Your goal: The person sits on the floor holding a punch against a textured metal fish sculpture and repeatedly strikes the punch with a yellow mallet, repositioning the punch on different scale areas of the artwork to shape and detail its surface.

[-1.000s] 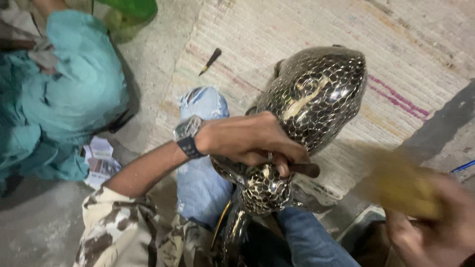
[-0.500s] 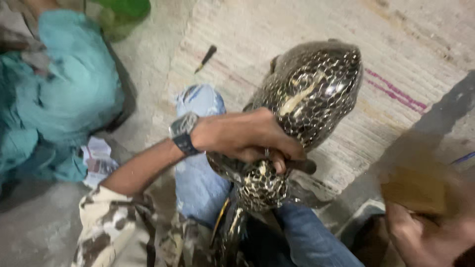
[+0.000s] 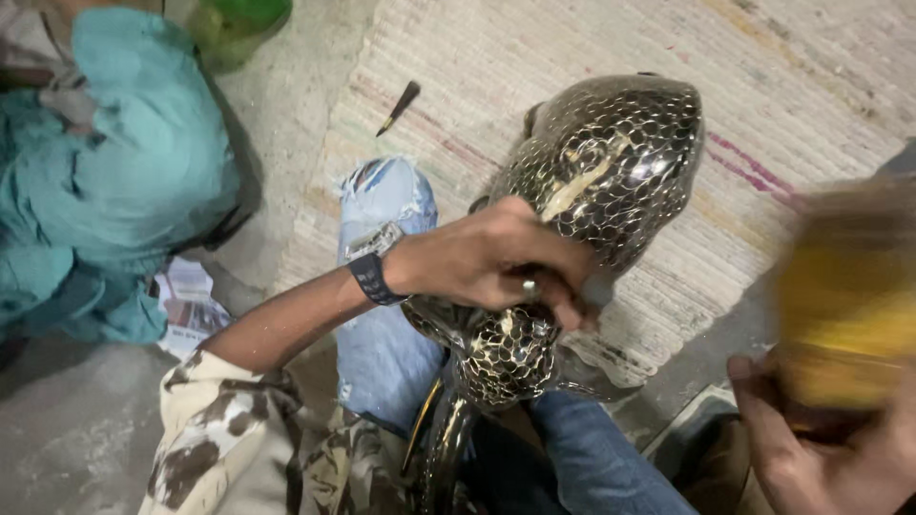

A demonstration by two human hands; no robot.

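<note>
A shiny metal figure (image 3: 611, 162) with a dark scale pattern rests across my lap, its bulbous head lying over a woven mat. My left hand (image 3: 496, 262), with a wristwatch and a ring, grips the figure's narrow neck just below the head. At the lower right my right hand (image 3: 821, 458) is closed on a yellow block-like tool (image 3: 844, 305), blurred by motion, held apart from the figure to its right. My jeans-clad knee (image 3: 386, 195) shows beneath my left forearm.
A striped woven mat (image 3: 534, 67) covers the floor ahead, with a small dark pointed tool (image 3: 399, 105) lying on it. Teal cloth (image 3: 105, 181) is piled at the left by a green container (image 3: 234, 24). Crumpled paper (image 3: 186, 300) lies on the concrete.
My right hand has brought the yellow tool up and nearer the figure's head. My left hand keeps its hold on the neck.
</note>
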